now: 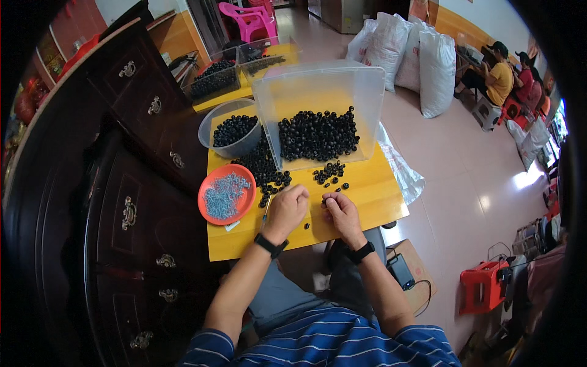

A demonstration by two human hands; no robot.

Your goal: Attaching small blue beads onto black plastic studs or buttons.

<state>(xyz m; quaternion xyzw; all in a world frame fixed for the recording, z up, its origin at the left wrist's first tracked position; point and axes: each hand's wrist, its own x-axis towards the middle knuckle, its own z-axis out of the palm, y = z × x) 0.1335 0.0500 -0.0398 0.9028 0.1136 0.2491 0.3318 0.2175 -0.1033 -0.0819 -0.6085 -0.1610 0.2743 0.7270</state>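
Note:
My left hand (290, 209) is closed above the yellow table, its fingers curled in and mostly hidden. A thin stick-like tool (266, 208) shows beside it; I cannot tell if it is held. To the right, my right hand (343, 215) pinches a small black round part at its fingertips. Loose black round parts (330, 173) with holes lie just beyond both hands. One more black part (307, 226) sits between them, nearer to me. A red-orange plate (202, 194) full of thin silvery-blue pins (226, 197) is left of my left hand.
A clear bin (318, 76) lies on its side on the yellow table (382, 208), spilling black parts. Behind the plate stands a clear round tub (206, 136) of similar parts. A dark cabinet (143, 214) borders the left. White sacks (435, 73) and seated people (498, 76) are farther right.

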